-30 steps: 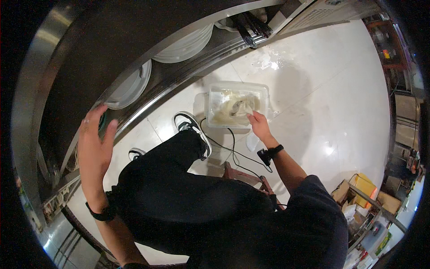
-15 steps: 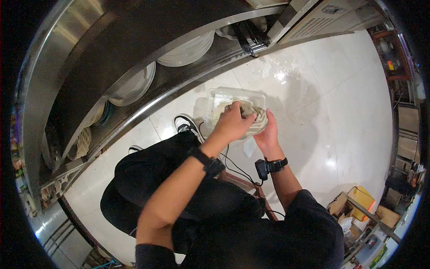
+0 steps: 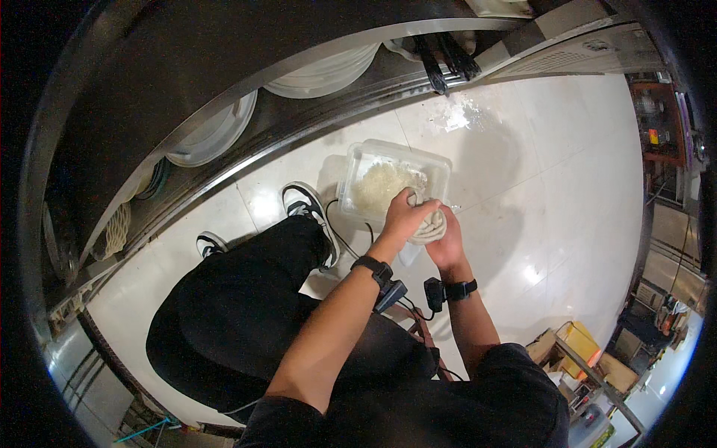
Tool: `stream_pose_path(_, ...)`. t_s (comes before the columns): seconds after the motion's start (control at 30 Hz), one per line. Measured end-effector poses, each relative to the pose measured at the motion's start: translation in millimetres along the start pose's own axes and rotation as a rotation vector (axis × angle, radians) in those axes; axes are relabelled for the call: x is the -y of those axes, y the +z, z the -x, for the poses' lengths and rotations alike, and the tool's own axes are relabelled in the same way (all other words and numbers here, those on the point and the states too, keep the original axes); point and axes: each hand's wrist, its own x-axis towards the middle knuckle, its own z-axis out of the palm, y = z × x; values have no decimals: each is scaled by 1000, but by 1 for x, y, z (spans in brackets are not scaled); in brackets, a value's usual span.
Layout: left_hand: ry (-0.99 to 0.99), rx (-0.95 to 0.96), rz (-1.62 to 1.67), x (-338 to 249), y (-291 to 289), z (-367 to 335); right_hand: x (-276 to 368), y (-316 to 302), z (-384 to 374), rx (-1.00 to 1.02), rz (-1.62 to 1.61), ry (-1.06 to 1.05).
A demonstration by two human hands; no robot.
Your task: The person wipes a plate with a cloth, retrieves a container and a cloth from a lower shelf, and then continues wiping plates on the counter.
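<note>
Both hands hold a greyish-white bundle (image 3: 429, 227) with layered, curling folds; its kind I cannot make out. My left hand (image 3: 405, 219) grips it from the left, with thumb and fingers closed on its upper edge. My right hand (image 3: 449, 240) cups its right side, fingers curved round it and partly hidden. Just beyond the hands, a clear plastic tub (image 3: 441, 163) stands on the floor. Pale, shredded-looking stuff (image 3: 381, 184) lies inside it. The bundle is over the tub's near right corner.
At the upper left runs a metal shelf with stacked white plates (image 3: 325, 75) and black-handled things (image 3: 444, 63). Cables pass between my legs and the tub. My shoe (image 3: 305, 201) stands left of the tub. Cartons and a yellow package (image 3: 581, 343) sit at the lower right.
My hands and the bundle have moved slightly nearer to me, uncovering more of the tub's contents. My left hand has shifted right along the bundle. The whole view has shifted a little.
</note>
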Motion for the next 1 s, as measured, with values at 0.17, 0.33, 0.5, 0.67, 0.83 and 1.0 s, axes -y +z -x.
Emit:
stream_pose_path(0.17, 31, -148, -246, 14, -1, -6, -14, -23, -5, -143, 604, -165)
stream_pose_path(0.33, 173, -325, -175, 36, 1, -19, -2, 3, 9, 109, 1075, -302)
stream_pose_path(0.5, 200, -261, 132, 28, 2, -22, 30, 41, 12, 165, 726, 248)
stream_pose_path(0.67, 183, -229, 94, 24, -5, -20, 37, 49, -9, 165, 854, 452)
stream_pose_path(0.83, 102, -263, -34, 22, -14, -19, 25, 43, -19, 176, 821, 566)
stream_pose_path(1.0, 139, -254, -168, 23, -22, -24, 12, 25, -30, 195, 887, 490)
